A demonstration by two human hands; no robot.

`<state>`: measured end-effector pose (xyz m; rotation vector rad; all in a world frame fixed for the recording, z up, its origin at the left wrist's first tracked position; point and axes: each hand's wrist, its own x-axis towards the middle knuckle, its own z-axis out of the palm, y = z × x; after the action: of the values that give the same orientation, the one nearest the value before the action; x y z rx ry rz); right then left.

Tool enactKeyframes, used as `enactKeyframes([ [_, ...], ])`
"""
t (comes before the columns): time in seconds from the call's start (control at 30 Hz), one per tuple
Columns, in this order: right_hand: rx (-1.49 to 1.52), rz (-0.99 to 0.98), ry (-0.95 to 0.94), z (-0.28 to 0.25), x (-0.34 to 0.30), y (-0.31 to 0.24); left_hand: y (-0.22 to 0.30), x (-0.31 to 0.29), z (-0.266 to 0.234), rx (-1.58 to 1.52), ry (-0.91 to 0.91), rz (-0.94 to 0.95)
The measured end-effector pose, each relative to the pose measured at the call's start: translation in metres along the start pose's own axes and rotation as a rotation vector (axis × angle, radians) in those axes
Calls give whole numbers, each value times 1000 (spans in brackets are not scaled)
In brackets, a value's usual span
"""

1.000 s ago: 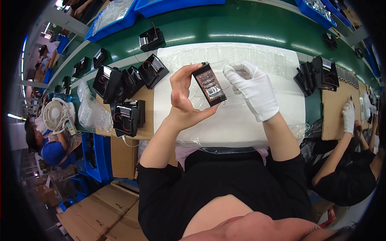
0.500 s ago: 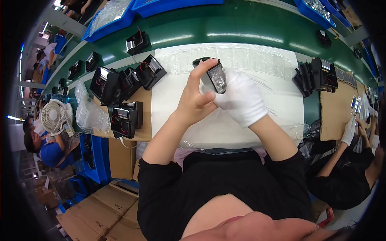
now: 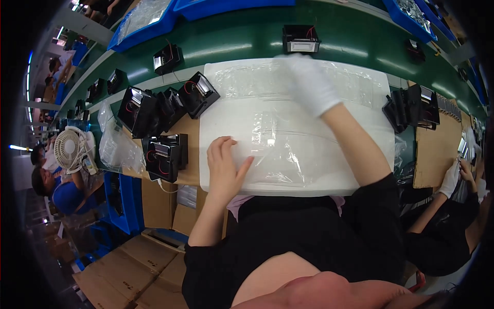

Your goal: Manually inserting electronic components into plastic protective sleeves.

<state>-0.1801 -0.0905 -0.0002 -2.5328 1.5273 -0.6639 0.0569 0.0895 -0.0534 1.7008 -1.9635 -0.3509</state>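
A black box-shaped housing point(image 3: 301, 33) with a bright silvery panel and a red wire sits on the green surface beyond the work pad. Just short of it is my right hand point(image 3: 307, 85) in a white glove. Its fingers are smeared by motion, so their grip does not show; a gap from the housing is hard to judge. My bare left hand point(image 3: 225, 167) rests over the white, plastic-covered pad point(image 3: 231, 113), fingers and thumb apart, holding nothing. More such housings cluster on the left, one point(image 3: 199, 94) overlapping the pad's edge.
Several black housings point(image 3: 411, 105) stand right of the pad. Blue trays point(image 3: 146, 20) line the far edge. A clear plastic bag point(image 3: 121, 141) and a white fan point(image 3: 69, 149) are at left. At right, a co-worker's gloved hand point(image 3: 451, 177) holds a shiny part over cardboard point(image 3: 431, 149).
The black housing has gone from between my hands to the green surface at the far side. My right hand has moved away from me; my left has come down nearer, fingers spread.
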Motion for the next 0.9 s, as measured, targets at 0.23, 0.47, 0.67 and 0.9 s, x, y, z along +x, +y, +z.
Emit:
enactKeyframes([
  [0.23, -27, -136, -411, 0, -63, -58, 27, 7, 22, 168, -69, 64],
  [0.47, 69, -236, -234, 4, -97, -33, 31, 16, 26, -259, -225, -5],
  [0.67, 263, -206, -130, -6, -106, -37, 42, 11, 37, -1055, -217, -57],
  [0.9, 926, 305, -541, -22, -106, -36, 41, 13, 30, -989, -254, 152],
])
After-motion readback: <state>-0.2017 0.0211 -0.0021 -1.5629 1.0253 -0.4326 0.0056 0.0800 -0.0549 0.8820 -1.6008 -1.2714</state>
